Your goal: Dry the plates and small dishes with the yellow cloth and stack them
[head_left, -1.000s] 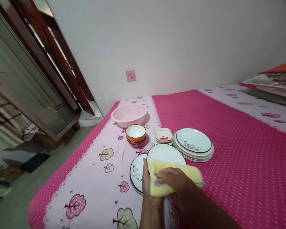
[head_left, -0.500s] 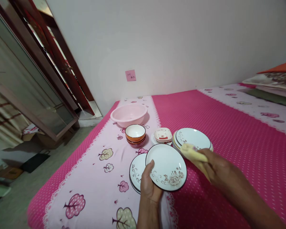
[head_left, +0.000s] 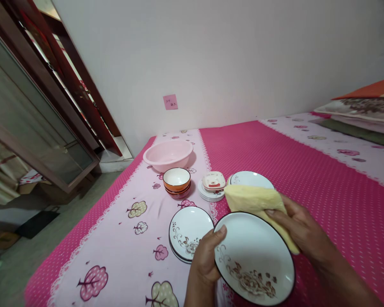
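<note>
The plate [head_left: 254, 256] in the left hand [head_left: 206, 256] has just come nearer and to the right, its decorated face tilted up towards the head camera. It no longer overlaps the short pile of matching plates [head_left: 188, 232] on the left, so more of that pile's top is in view. The left hand pinches the plate at its left rim, thumb on the face; its other fingers are mostly hidden underneath.

The cloth [head_left: 254, 198], yellow and folded, has come down from beside the large plate stack [head_left: 252, 179] and now hangs open behind the held plate's far right rim. The right hand [head_left: 299, 226] pinches it between thumb and fingers. That brings cloth and plate together at the rim, with the face uncovered and the underside within the cloth's reach; whether the cloth presses on the back, I cannot tell. The plate appears to be borne by the left hand, well clear of the pile.

Around them, on the pink bed [head_left: 230, 149], the orange bowls [head_left: 177, 186] sit nested beyond the short pile, with the pink basin [head_left: 168, 164] just beyond them. Right of the bowls, a small squarish dish [head_left: 213, 181] rests on small white plates [head_left: 211, 198]. The large stack is farther right, partly covered from view by the cloth.
</note>
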{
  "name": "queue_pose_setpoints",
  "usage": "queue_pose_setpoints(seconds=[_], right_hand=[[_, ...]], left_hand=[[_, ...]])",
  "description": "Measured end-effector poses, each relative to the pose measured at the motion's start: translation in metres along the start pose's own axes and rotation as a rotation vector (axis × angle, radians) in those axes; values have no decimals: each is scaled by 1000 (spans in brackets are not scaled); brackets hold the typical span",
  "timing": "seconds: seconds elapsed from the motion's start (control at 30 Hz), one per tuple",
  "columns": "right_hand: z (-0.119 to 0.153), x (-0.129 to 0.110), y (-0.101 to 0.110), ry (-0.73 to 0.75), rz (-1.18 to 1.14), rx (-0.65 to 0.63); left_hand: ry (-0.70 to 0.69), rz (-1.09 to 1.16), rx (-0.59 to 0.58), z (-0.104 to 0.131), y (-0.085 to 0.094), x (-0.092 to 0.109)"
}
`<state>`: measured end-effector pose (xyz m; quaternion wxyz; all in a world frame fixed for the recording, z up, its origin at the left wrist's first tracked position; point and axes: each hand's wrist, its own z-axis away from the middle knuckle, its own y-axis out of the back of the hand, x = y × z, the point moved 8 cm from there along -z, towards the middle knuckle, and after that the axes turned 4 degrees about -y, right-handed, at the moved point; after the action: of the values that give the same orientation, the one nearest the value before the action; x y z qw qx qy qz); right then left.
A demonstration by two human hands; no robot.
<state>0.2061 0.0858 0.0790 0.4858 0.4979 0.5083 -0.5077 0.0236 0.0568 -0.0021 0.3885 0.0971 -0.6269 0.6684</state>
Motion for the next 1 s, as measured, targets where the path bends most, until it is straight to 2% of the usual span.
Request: queue_pose_setpoints(seconds=[0.07, 0.17, 0.27, 0.37, 0.5, 0.6, 0.7, 0.87, 1.0], right_hand=[[2, 0, -2, 15, 6, -71], [4, -8, 1, 116, 99, -68], [8, -23, 3, 239, 266, 20], [13, -32, -7, 335, 462, 71], [17, -36, -19, 539, 732, 165], [20, -34, -21, 649, 816, 243], [19, -34, -27, 624, 797, 184], [11, -37, -29, 372, 726, 42], [8, -31, -28, 280, 666, -78]], left_hand=[[2, -6, -18, 0, -2, 1], [8, 4, -39, 0, -4, 2], [8, 32, -4, -3, 1, 1], [1, 77, 30, -6, 7, 1], [-54, 67, 85, -6, 11, 6], [-126, -23, 131, -3, 10, 13], [-135, -110, 125, 0, 7, 12], [-98, -235, 69, 0, 11, 3], [-81, -260, 73, 2, 13, 2]])
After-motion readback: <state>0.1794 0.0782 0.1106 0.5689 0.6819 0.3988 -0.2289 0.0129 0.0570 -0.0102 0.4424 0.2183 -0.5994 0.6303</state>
